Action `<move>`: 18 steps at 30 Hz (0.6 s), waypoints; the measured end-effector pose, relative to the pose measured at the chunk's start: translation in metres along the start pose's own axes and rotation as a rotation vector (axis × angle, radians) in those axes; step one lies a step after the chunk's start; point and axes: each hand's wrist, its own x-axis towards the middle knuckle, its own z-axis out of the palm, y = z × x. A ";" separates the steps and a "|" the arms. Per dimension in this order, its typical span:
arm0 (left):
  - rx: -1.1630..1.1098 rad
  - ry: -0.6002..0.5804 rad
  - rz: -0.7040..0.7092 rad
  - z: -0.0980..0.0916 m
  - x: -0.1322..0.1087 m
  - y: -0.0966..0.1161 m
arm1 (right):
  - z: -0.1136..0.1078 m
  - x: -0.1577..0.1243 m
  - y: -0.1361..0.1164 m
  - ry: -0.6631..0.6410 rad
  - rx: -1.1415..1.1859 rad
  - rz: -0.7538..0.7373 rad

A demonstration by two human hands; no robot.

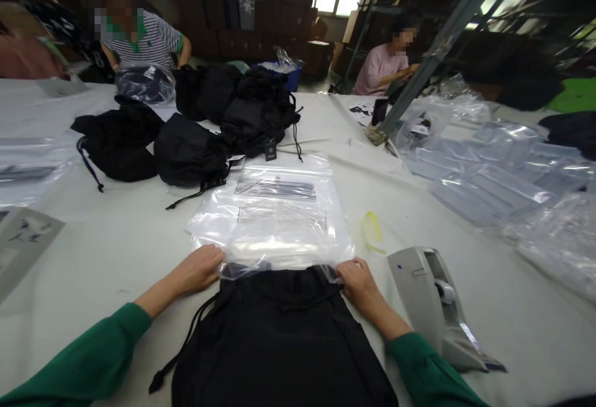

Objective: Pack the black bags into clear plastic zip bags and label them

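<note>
A black drawstring garment (279,339) lies on the white table (116,239) right in front of me. Its far edge sits just inside the mouth of a clear plastic bag (274,221) that lies flat beyond it. My left hand (200,268) is closed on the left corner of the bag's mouth. My right hand (356,280) pinches the right corner of the mouth, next to the garment's edge. Both arms wear green sleeves.
A grey tape dispenser (433,301) stands right of my right arm, a yellow strip (372,230) beyond it. Black bags (195,128) are piled at the back, stacked clear bags (493,177) at right. Two people sit behind the table. Printed sheets (23,239) lie left.
</note>
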 end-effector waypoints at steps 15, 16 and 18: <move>-0.102 -0.181 -0.306 0.024 -0.038 0.022 | -0.002 -0.049 -0.056 0.003 0.650 0.562; -0.154 -0.190 -0.308 0.023 -0.041 0.024 | -0.005 -0.050 -0.060 -0.015 0.687 0.579; -0.285 -0.200 -0.319 0.022 -0.051 0.026 | -0.015 -0.055 -0.068 -0.068 0.763 0.637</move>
